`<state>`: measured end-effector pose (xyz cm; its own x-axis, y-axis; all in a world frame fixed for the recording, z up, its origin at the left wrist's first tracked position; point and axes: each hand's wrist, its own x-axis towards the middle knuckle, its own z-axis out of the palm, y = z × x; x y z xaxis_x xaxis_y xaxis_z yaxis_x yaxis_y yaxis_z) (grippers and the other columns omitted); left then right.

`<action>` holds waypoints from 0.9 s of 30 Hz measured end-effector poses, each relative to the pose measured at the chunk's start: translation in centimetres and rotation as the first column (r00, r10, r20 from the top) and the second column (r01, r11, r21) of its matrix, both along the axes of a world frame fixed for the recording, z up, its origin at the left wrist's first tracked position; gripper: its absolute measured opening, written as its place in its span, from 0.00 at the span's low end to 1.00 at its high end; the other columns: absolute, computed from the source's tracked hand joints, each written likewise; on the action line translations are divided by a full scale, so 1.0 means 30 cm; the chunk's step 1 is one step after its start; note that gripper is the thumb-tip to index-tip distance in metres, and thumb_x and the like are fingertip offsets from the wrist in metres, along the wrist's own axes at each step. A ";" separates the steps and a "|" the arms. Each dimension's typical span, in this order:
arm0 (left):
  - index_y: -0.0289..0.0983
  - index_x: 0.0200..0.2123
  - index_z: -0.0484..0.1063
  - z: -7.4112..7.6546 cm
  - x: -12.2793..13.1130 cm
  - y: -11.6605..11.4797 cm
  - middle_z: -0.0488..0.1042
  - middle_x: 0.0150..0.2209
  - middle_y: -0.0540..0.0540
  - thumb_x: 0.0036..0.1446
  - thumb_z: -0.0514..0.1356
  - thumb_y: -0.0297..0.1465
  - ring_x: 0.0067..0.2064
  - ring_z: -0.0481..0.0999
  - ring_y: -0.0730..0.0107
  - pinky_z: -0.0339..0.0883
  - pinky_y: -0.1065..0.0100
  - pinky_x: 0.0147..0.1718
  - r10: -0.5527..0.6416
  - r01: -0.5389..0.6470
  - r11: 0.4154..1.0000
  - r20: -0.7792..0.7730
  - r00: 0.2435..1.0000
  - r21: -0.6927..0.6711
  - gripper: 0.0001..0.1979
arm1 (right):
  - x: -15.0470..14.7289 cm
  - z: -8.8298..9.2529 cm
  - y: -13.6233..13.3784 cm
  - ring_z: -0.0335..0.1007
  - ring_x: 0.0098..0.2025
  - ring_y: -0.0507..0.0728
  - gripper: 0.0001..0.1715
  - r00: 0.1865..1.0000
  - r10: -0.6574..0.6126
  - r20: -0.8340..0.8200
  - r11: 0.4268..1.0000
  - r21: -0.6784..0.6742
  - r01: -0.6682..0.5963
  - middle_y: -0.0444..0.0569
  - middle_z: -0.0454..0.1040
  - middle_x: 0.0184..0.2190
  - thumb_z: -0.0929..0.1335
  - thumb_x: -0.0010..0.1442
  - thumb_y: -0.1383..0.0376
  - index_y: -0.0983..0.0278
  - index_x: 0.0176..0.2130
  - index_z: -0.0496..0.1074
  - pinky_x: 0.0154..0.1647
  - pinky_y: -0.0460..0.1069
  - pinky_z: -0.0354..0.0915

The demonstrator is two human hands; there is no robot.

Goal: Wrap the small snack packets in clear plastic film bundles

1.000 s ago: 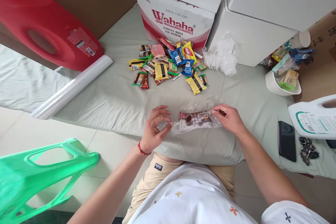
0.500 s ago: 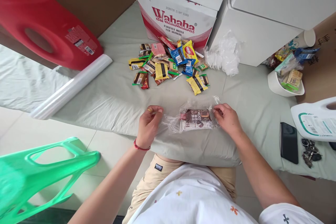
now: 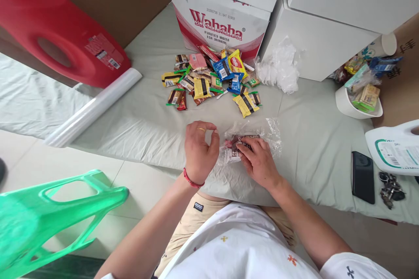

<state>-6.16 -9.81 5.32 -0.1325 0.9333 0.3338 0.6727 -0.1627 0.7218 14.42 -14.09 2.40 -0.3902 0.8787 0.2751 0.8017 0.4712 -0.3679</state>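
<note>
A brown cocoa snack packet (image 3: 233,151) lies wrapped in clear plastic film (image 3: 271,133) on the pale green sheet (image 3: 137,122) in front of me. My right hand (image 3: 257,161) presses down on top of the packet, fingers curled over it. My left hand (image 3: 200,151) is closed at the film's left end, pinching it beside the packet. Most of the packet is hidden under my right hand.
A pile of several small snack packets (image 3: 209,80) lies beyond, before a Wahaha carton (image 3: 222,19). A film roll (image 3: 94,107), red jug (image 3: 59,30) and green stool (image 3: 49,213) are left. Crumpled plastic (image 3: 278,69), a white bowl (image 3: 355,107), phone (image 3: 362,176) and keys (image 3: 389,189) are right.
My right hand slid left from the film's right end onto the packet. My left hand moved right, closing in on the packet. The film is bunched tighter around it.
</note>
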 end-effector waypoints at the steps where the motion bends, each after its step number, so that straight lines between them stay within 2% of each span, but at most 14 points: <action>1: 0.39 0.39 0.74 0.005 0.006 0.006 0.78 0.41 0.43 0.64 0.56 0.32 0.48 0.76 0.56 0.68 0.55 0.51 -0.043 0.041 0.998 -0.039 0.998 -0.050 0.07 | -0.003 -0.010 -0.002 0.64 0.57 0.64 0.19 1.000 -0.014 -0.006 1.000 0.004 0.014 0.55 0.74 0.58 0.65 0.71 0.66 0.59 0.59 0.74 0.56 0.62 0.66; 5: 0.40 0.33 0.74 0.000 0.045 0.036 0.79 0.35 0.42 0.65 0.58 0.46 0.43 0.77 0.53 0.68 0.57 0.43 -0.233 0.181 0.925 -0.123 0.965 -0.334 0.16 | -0.006 -0.024 -0.008 0.63 0.57 0.64 0.21 0.999 -0.047 -0.017 0.999 -0.003 0.047 0.54 0.73 0.59 0.65 0.70 0.66 0.56 0.60 0.74 0.56 0.62 0.66; 8: 0.40 0.27 0.70 -0.020 0.084 0.057 0.76 0.28 0.42 0.63 0.58 0.52 0.39 0.77 0.51 0.66 0.59 0.38 -0.261 0.174 0.888 -0.154 0.953 -0.425 0.22 | -0.010 -0.024 -0.013 0.63 0.56 0.64 0.22 0.999 -0.048 -0.001 0.999 -0.002 0.048 0.54 0.72 0.59 0.65 0.71 0.66 0.56 0.62 0.73 0.56 0.62 0.66; 11: 0.41 0.24 0.67 -0.042 0.103 0.077 0.74 0.25 0.44 0.61 0.59 0.44 0.34 0.76 0.56 0.63 0.62 0.33 -0.293 0.199 0.858 -0.132 0.947 -0.473 0.18 | -0.013 -0.022 -0.015 0.63 0.56 0.64 0.22 0.999 -0.053 0.012 0.999 0.008 0.053 0.54 0.73 0.59 0.64 0.71 0.67 0.57 0.61 0.73 0.55 0.61 0.66; 13: 0.41 0.23 0.66 -0.056 0.093 0.089 0.74 0.24 0.46 0.60 0.58 0.38 0.30 0.73 0.62 0.60 0.65 0.31 -0.308 0.258 0.824 -0.017 0.951 -0.505 0.14 | -0.013 -0.021 -0.014 0.63 0.56 0.64 0.22 0.998 -0.053 0.021 0.999 0.008 0.053 0.54 0.72 0.59 0.64 0.71 0.67 0.58 0.61 0.73 0.55 0.61 0.66; 16: 0.40 0.24 0.66 -0.076 0.040 0.097 0.70 0.23 0.50 0.59 0.56 0.38 0.27 0.67 0.68 0.56 0.68 0.28 -0.228 0.283 0.822 0.171 0.959 -0.494 0.13 | -0.012 -0.023 -0.010 0.62 0.56 0.65 0.24 0.998 -0.043 0.036 0.999 -0.002 0.043 0.54 0.71 0.62 0.64 0.70 0.67 0.57 0.63 0.72 0.56 0.62 0.65; 20: 0.40 0.23 0.62 -0.099 -0.060 0.082 0.61 0.21 0.53 0.56 0.57 0.41 0.25 0.59 0.72 0.51 0.70 0.25 -0.053 0.180 0.860 0.266 0.963 -0.478 0.14 | -0.012 -0.022 -0.003 0.62 0.56 0.65 0.26 0.998 -0.039 0.056 0.999 -0.015 0.040 0.52 0.70 0.64 0.65 0.69 0.68 0.55 0.64 0.71 0.56 0.63 0.64; 24: 0.40 0.23 0.62 -0.107 -0.140 0.063 0.58 0.20 0.55 0.54 0.61 0.44 0.24 0.54 0.75 0.48 0.70 0.24 -0.050 0.205 0.820 0.291 0.955 -0.535 0.17 | -0.019 -0.011 0.001 0.62 0.56 0.65 0.25 0.997 -0.025 0.075 0.999 -0.028 0.027 0.52 0.70 0.64 0.64 0.70 0.67 0.56 0.64 0.72 0.55 0.62 0.64; 27: 0.40 0.23 0.65 -0.096 -0.171 0.061 0.60 0.20 0.55 0.55 0.61 0.43 0.23 0.56 0.74 0.49 0.69 0.24 -0.002 0.120 0.835 0.215 0.977 -0.537 0.16 | -0.025 -0.006 0.001 0.62 0.56 0.66 0.26 0.996 -0.031 0.085 0.999 -0.031 0.033 0.51 0.70 0.64 0.64 0.70 0.68 0.55 0.64 0.72 0.55 0.62 0.64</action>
